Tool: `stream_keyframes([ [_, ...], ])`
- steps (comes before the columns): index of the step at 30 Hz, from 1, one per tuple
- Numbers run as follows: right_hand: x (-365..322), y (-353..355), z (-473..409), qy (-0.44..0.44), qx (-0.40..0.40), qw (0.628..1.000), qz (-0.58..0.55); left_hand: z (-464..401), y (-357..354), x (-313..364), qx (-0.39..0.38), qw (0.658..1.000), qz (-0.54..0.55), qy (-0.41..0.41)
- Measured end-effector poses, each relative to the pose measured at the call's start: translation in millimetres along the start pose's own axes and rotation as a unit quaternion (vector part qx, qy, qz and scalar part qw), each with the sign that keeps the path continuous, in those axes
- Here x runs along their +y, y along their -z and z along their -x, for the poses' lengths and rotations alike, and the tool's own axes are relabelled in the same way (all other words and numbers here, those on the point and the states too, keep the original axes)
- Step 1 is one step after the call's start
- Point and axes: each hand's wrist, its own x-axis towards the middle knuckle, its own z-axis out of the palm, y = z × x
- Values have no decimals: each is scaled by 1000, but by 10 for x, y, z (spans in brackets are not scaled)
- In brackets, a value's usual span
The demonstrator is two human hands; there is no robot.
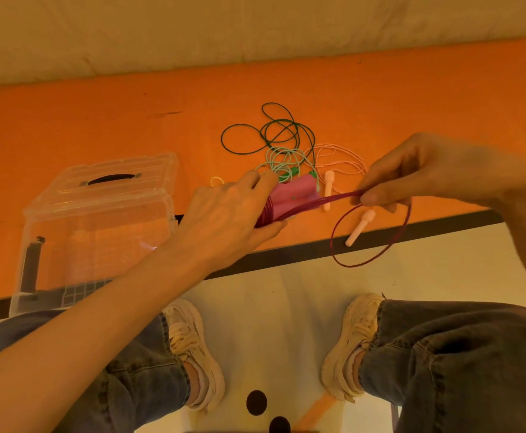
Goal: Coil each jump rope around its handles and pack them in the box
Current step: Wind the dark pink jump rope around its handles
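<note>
My left hand (228, 214) grips the two pink handles (289, 192) of a jump rope, with dark red cord wound around their near end. My right hand (411, 173) pinches the dark red cord (324, 201) stretched taut from the handles; the free end hangs in a loop (371, 260) over the table edge. A dark green rope (271, 132), a pale green rope (282, 159) and a light pink rope (339, 157) lie tangled on the orange table behind. Two pale pink handles (328, 185) (360, 228) lie by the cord. A clear plastic box (99, 226) with its lid on stands at the left.
The orange table (99, 120) has a dark front edge (286, 254). A small yellow rubber band (217, 181) lies behind my left hand. Below the edge are my knees in jeans, pale sneakers (193, 348), and a white floor mat with black dots.
</note>
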Motion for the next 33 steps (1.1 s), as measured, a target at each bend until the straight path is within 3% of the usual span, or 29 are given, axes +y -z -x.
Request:
stream_keyframes([
  [7, 33, 100, 106, 25, 123, 991, 50, 47, -41, 40, -55, 997, 37, -28],
  [17, -14, -92, -172, 141, 311, 935, 96, -31, -57, 63, -99, 988, 95, -72],
  [27, 20, -151, -437, 130, 322, 935, 76, 4, 122, 171, -145, 982, 94, -68],
  [33, 57, -151, -480, 120, 307, 941, 75, 16, 181, 173, -108, 983, 118, -90],
])
